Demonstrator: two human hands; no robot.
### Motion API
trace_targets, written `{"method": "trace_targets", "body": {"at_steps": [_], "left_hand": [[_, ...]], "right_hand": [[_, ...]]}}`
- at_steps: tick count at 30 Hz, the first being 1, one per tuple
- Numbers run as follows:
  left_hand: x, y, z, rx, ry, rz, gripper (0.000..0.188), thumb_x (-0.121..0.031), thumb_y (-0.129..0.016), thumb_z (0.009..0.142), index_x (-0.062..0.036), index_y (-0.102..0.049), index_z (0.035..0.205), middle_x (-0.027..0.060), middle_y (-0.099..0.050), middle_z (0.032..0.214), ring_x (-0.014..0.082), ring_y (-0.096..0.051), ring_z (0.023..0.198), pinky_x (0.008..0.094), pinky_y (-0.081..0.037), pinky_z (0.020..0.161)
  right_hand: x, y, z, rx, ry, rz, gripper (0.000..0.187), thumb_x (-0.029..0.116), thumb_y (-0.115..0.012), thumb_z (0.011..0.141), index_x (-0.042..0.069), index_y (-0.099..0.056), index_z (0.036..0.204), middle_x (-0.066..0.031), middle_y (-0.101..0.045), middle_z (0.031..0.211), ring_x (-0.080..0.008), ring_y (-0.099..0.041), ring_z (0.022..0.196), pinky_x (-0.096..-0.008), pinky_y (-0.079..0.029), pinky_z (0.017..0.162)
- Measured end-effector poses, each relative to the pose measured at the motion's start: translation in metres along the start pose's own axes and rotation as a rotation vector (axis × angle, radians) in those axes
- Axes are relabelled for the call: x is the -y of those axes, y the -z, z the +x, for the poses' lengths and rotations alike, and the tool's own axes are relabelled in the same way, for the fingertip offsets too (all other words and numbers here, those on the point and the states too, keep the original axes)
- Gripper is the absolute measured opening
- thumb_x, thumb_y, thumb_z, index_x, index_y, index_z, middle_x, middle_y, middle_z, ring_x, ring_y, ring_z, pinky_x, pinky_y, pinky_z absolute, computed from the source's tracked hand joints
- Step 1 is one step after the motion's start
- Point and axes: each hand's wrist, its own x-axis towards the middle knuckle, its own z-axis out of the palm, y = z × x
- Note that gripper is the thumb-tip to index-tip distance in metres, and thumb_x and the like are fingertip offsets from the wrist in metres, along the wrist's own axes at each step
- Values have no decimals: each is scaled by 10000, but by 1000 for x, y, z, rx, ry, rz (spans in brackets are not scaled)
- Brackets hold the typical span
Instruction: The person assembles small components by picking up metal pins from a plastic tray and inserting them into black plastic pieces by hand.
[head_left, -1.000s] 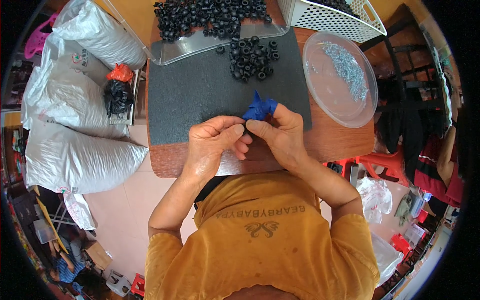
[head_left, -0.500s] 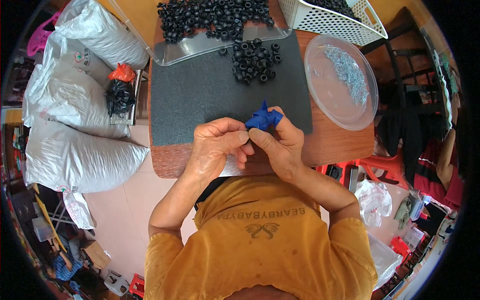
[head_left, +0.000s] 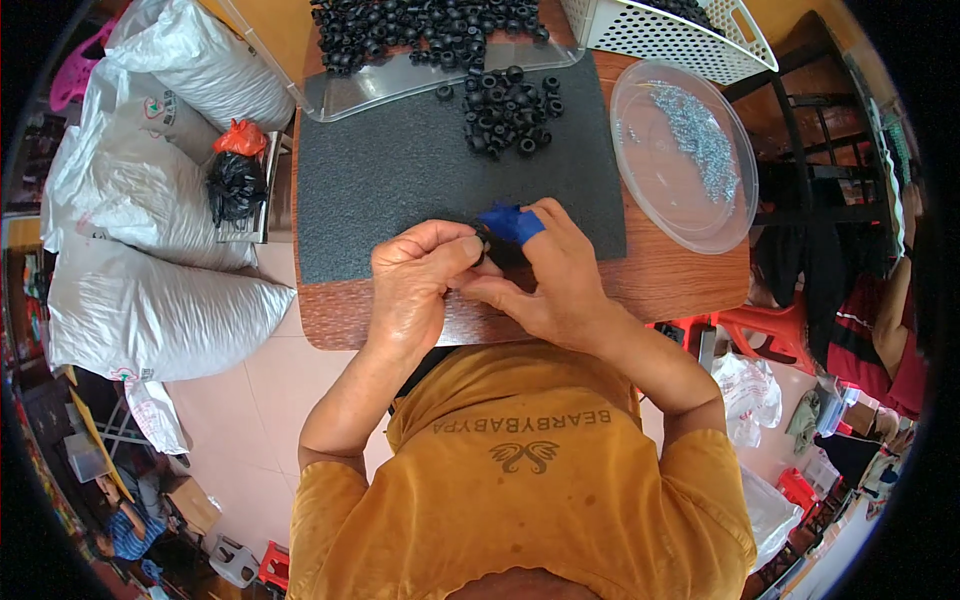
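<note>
The floor (head_left: 235, 425) is pale pink tile with visible joints. The tabletop (head_left: 690, 285) is brown wood-grain with rounded near corners. A yellow surface (head_left: 272, 35) stands beyond it; whether wall or panel cannot be determined. A dark open frame (head_left: 806, 135) and a red plastic seat (head_left: 785, 325) occupy the right side. Bulging white sacks (head_left: 165, 310) line the left. Lighting is bright.
</note>
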Motion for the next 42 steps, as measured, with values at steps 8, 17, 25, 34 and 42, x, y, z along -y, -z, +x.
{"method": "trace_targets", "body": {"at_steps": [8, 17, 25, 34, 42], "left_hand": [[7, 2, 0, -2, -7, 39, 29, 36, -600, 776, 32, -623, 793, 35, -608, 728, 76, -549, 611, 203, -451, 577], [5, 0, -4, -23, 38, 4, 36, 23, -605, 781, 24, -629, 807, 23, -600, 719, 62, -520, 613, 184, -415, 577], [6, 0, -6, -40, -13, 10, 29, 6, -612, 780, 18, -630, 800, 8, -592, 704, 45, -508, 618, 174, -387, 558], [-4, 5, -10, 51, 49, 40, 130, -87, -591, 836, 40, -622, 834, 36, -599, 701, 83, -549, 606, 202, -440, 573], [-3, 12, -14, 196, 116, 130, 160, -70, -581, 842, 81, -618, 880, 73, -601, 716, 117, -546, 602, 228, -443, 570]], "right_hand": [[-10, -10, 4, -28, 354, -261, 279, 147, -704, 572, 33, -458, 633, -149, -476, 692, -313, -476, 669, -402, -394, 565], [-15, -15, -1, -50, 321, -196, 286, 157, -710, 592, 22, -461, 635, -154, -474, 682, -310, -479, 649, -404, -395, 554], [-11, -7, 5, 36, 339, -245, 290, 167, -713, 566, 48, -450, 596, -124, -469, 606, -284, -479, 590, -387, -391, 521], [-18, -8, 5, -53, 407, -237, 315, 172, -701, 539, 74, -402, 555, -97, -427, 548, -261, -456, 508, -370, -375, 454], [-19, -8, 3, -36, 452, -222, 303, 168, -684, 535, 70, -397, 553, -101, -427, 545, -266, -455, 504, -376, -389, 460]]}}
